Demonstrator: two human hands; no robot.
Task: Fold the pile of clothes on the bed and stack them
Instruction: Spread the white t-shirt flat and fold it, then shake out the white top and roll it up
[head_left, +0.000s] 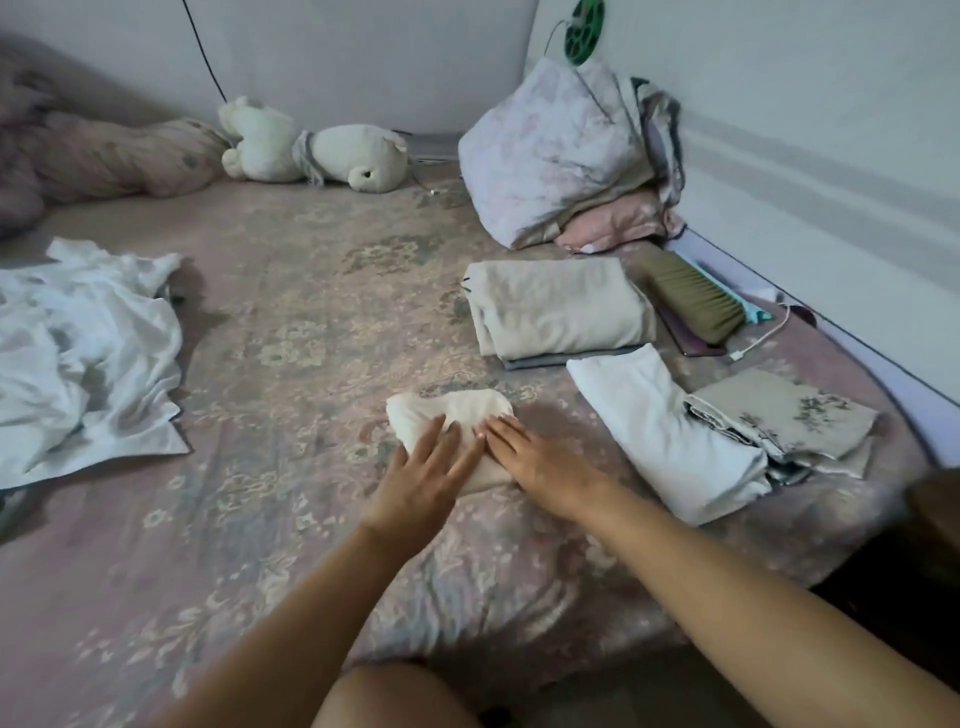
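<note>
Step in hand, as judged from the scene: flattening a small cream garment (447, 415) after its last fold. Press with flat palms from the centre outward so that trapped air leaves and the edges stay aligned; avoid dragging the cloth over the floral bedsheet (291, 332), which would open the fold. Once flat, lift it from beneath with both hands and set it squarely on a stack.

At far left, the unfolded white clothes (78, 358) lie crumpled on the bed, well apart from the work area; they remain to be folded. At centre, the left hand (423, 475) lies flat on the cream garment, fingers straight and spread, grasping nothing. The right hand (537, 465) lies just beside it, fingers also straight, pressing the garment's right edge; the fingertips of both hands nearly meet.

The garment appears compact, soft and rounded at its far edge.

To the right lie a folded beige stack (556, 309), a folded white piece (660, 431) and a folded floral-print piece (789, 421).
</note>
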